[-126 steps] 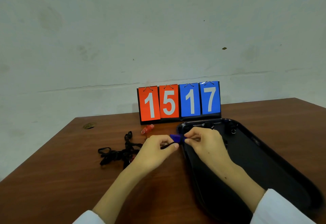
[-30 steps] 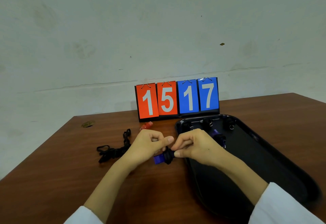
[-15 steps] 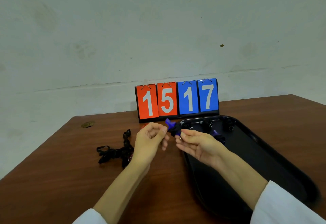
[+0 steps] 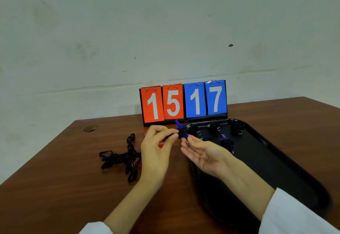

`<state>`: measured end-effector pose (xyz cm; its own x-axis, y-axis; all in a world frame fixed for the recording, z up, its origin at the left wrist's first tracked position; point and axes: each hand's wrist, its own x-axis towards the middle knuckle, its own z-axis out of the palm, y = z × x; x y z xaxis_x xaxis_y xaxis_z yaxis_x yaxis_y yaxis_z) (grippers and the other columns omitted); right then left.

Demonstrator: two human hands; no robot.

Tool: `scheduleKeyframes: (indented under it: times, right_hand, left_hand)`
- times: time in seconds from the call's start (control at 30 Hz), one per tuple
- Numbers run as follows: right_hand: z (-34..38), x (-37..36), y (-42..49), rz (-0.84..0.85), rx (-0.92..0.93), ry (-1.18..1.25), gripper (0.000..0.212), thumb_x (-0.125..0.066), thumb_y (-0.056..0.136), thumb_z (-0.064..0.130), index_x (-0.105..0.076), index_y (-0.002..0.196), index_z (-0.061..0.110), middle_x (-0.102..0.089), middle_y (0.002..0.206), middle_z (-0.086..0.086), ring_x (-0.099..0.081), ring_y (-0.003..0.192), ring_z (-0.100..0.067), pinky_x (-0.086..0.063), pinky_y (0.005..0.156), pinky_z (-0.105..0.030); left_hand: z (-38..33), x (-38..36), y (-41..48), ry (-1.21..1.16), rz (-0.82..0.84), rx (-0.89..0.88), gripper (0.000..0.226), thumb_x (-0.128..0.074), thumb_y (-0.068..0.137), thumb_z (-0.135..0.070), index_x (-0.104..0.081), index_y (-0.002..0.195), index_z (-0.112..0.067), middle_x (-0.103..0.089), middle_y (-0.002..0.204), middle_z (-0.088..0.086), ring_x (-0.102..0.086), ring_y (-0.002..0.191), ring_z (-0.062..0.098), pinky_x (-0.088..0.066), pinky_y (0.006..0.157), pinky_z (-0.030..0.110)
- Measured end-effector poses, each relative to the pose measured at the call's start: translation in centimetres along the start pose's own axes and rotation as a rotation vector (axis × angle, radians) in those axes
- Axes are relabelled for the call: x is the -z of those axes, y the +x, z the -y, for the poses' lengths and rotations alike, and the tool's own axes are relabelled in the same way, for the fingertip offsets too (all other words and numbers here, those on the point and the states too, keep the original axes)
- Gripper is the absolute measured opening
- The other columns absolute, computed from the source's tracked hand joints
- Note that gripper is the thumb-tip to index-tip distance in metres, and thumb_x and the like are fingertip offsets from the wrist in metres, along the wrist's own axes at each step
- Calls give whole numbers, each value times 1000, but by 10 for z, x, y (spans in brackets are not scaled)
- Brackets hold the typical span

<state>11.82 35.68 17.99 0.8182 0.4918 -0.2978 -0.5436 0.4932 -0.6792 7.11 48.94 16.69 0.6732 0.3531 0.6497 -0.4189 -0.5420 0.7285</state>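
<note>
left hand [image 4: 156,147]: thumb and forefinger pinch the wound blue whistle [image 4: 181,132], a blue body with black cord coiled round its middle. it is held in the air just left of the tray [image 4: 287,169], by its far left corner. right hand [image 4: 204,153]: palm up, fingers relaxed, holding nothing. its fingertips lie just under the bundle; whether they touch it cannot be told from this angle.

risks, as judged: the pinch is light and taken at one side, so the bundle could slip before it reaches the tray and land on the rim or the worktop [image 4: 64,187]. the coil seems kept only by its own tension, so a drop or a slackened pinch may let the cord spring open and undo the winding. a careless set-down could also knock the wound bundles [image 4: 214,127] lying at the tray's far end.

surroundings: left of the tray, well apart from it, a heap of loose black cords [image 4: 119,158] with a red piece [image 4: 137,164] at its tray-side edge. behind the tray's far left corner, a flip scoreboard [image 4: 184,103] reading 15 in red and 17 in blue. far to the tray's left, a small brass-coloured disc [image 4: 90,128] set in the dark brown wood. beyond, a pale, stained wall [image 4: 165,31] with a crack line.
</note>
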Motion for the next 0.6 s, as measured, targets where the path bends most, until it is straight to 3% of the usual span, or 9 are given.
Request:
scheduleKeyframes:
  times: [0.13, 0.2, 0.3, 0.43, 0.6]
  right_hand:
    - [-4, -1, 1, -8, 18, -42, 13, -60, 82, -4, -65, 93, -1, -73, 80, -17, -71, 71, -22, -59, 65, -33]
    - [-5, -1, 1, -8, 33, -63, 12, -61, 81, -4, -65, 92, -1, -73, 81, -17, -71, 72, -22, -60, 64, -32]
    - [-5, -2, 0, 5, 58, -118, 14, -61, 81, -4, -65, 94, 0, -73, 83, -16, -72, 72, -20, -60, 63, -30]
    - [-7, -2, 1, 24, 65, -146, 16, -62, 80, -4, -64, 95, 1, -73, 82, -16, -72, 72, -20, -60, 64, -30]
    - [-7, -1, 1, 1, 58, -127, 12, -63, 80, -4, -66, 92, 0, -73, 80, -16, -72, 69, -20, -60, 62, -29]
  left_hand:
    - [-12, 2, -2, -23, -24, 48, 48, -71, 78, -9, -52, 102, -46, -66, 88, -13, -61, 86, -5, -48, 79, 9]
    - [-14, 1, -1, -86, -78, 117, 51, -75, 73, -9, -47, 100, -42, -68, 83, -10, -65, 81, -2, -51, 76, 12]
    - [-13, 3, 0, -153, -140, 155, 42, -77, 71, -11, -50, 93, -35, -67, 79, -6, -66, 76, 3, -53, 73, 20]
    - [-10, 3, -1, -97, -119, 47, 26, -71, 78, -8, -65, 88, -31, -68, 83, -9, -65, 80, 5, -54, 74, 23]
    - [-1, 2, 1, 85, -51, -143, 22, -66, 82, -3, -69, 97, -18, -64, 90, -11, -60, 89, -2, -47, 78, 10]
